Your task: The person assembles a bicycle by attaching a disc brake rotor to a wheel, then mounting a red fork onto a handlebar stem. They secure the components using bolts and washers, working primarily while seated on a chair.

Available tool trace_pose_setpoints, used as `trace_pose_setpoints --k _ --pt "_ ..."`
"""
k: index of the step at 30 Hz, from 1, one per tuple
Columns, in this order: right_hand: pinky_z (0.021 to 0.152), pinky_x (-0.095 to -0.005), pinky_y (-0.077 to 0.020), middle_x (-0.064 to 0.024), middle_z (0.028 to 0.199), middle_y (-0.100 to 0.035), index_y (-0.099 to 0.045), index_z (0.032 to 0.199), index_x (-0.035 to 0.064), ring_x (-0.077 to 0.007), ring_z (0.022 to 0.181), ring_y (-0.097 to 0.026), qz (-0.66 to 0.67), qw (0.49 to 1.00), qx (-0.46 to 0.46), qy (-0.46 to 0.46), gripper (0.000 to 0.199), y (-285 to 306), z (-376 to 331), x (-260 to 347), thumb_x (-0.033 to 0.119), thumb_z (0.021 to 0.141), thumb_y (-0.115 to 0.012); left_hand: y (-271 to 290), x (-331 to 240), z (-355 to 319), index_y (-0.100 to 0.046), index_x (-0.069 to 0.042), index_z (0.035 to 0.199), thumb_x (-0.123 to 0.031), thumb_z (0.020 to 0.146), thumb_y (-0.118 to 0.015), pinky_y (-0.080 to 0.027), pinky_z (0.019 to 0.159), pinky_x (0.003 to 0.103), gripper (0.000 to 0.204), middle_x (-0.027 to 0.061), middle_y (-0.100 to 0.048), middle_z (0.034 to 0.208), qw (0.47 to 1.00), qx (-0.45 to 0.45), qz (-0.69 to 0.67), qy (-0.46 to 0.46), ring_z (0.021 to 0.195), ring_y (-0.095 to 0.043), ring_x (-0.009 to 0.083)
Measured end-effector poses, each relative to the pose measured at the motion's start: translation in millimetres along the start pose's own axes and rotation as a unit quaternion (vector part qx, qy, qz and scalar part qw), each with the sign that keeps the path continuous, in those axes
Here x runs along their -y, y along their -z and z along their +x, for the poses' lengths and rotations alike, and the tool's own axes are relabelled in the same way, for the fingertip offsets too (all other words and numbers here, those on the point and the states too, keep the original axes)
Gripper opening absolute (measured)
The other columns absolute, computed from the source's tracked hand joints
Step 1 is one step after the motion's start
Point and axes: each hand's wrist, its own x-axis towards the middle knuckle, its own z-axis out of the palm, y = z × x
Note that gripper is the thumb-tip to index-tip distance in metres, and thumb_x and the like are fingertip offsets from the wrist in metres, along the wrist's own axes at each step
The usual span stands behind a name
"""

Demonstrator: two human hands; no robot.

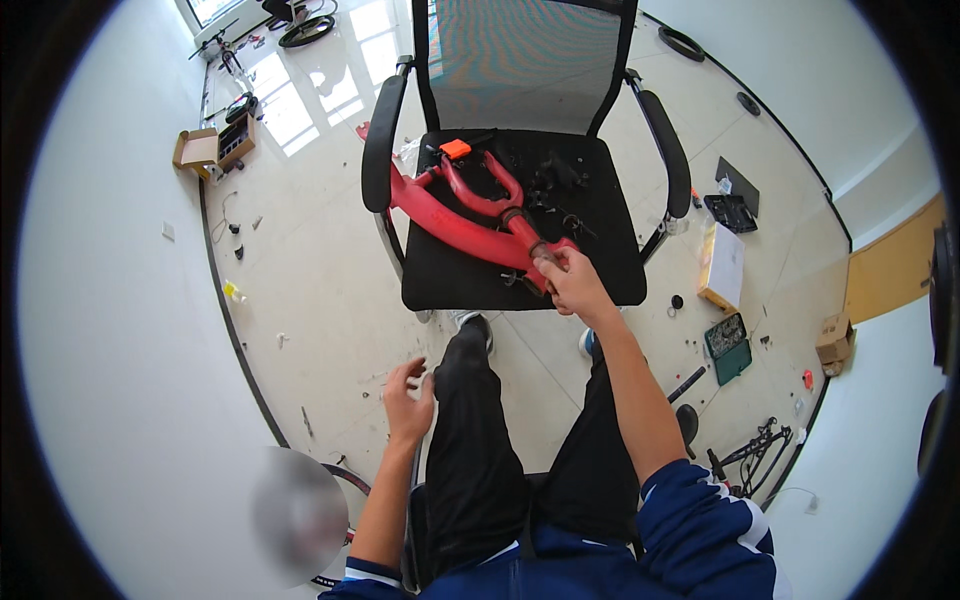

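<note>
On the black mesh office chair (620,275) at twelve o'clock, I see my right hand (572,280) pinching the red metal bicycle frame (455,228) by its tube end, while my left hand (408,400) hangs loosely open, empty, at seven o'clock.

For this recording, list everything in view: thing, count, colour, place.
bicycle frame: one, red, lying across the chair seat
office chair: one, black, mesh back, in front of the person
small black parts: several, on the seat behind the frame
cardboard box: one, brown, open, floor far left
white box: one, floor right of the chair
green tray: one, holding small parts, floor right
black case: one, open, floor right
small carton: one, brown, by the right wall
bicycle wheel: one, black, floor by the window
right hand: grips the near tube end of the frame
left hand: open, empty, beside the left knee
</note>
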Motion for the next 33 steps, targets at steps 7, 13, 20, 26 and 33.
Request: trace_pose_setpoints --k 7,13,20,26,33 --pt "0.035 -0.0231 -0.0263 0.0004 0.063 -0.046 -0.048 0.112 0.0027 -0.0053 0.038 -0.036 0.169 0.986 0.012 0.006 0.024 11.8 -99.6 25.3 0.016 0.096 -0.06 -11.6 -87.7 13.8 -0.066 0.0 0.111 0.0 0.082 -0.068 -0.052 0.072 0.033 0.03 0.0139 -0.068 0.097 0.994 0.006 -0.018 -0.105 0.089 -0.067 0.0239" --pt "0.039 -0.0234 -0.0319 0.0007 0.063 -0.049 -0.049 0.118 0.0013 -0.0054 0.043 -0.041 0.089 0.993 0.081 -0.007 0.033 55.7 -188.4 0.3 0.011 0.091 -0.065 -10.6 -140.7 7.9 -0.055 -0.011 0.131 -0.012 0.072 -0.081 -0.034 0.105 0.046 0.065 0.0175 -0.047 0.138 0.954 -0.04 0.126 -0.269 0.127 -0.044 0.0352" --pt "0.048 -0.0229 -0.038 -0.0022 0.068 -0.058 -0.055 0.117 0.0005 -0.0072 0.051 -0.05 -0.014 0.981 0.191 0.014 0.036 47.2 -228.5 -1.5 0.019 0.09 -0.07 8.2 -139.9 20.6 -0.065 -0.01 0.077 -0.008 0.058 -0.074 -0.041 0.093 0.043 0.021 0.0038 -0.063 0.08 0.892 0.047 0.266 -0.363 0.085 -0.061 0.0233" --pt "0.051 -0.0257 -0.0488 -0.0101 0.078 -0.063 -0.05 0.131 -0.003 -0.0139 0.052 -0.059 0.105 0.945 0.31 -0.001 0.049 15.4 -195.9 -17.2 0.036 0.102 -0.047 45.4 -90.9 5.1 -0.054 -0.01 0.057 -0.015 0.061 -0.074 -0.042 0.063 0.038 0.021 0.0029 -0.054 0.056 0.898 0.033 0.313 -0.308 0.059 -0.054 0.0245" --pt "0.066 -0.0311 -0.0558 -0.0131 0.097 -0.065 -0.05 0.133 -0.001 -0.0188 0.08 -0.066 0.272 0.93 0.248 0.006 0.053 -8.3 -149.6 -44.3 0.041 0.101 -0.051 70.6 -45.6 -48.7 -0.055 -0.006 0.058 -0.018 0.069 -0.075 -0.041 0.06 0.043 0.026 0.0121 -0.055 0.059 0.944 -0.04 0.302 -0.126 0.059 -0.056 0.0329"
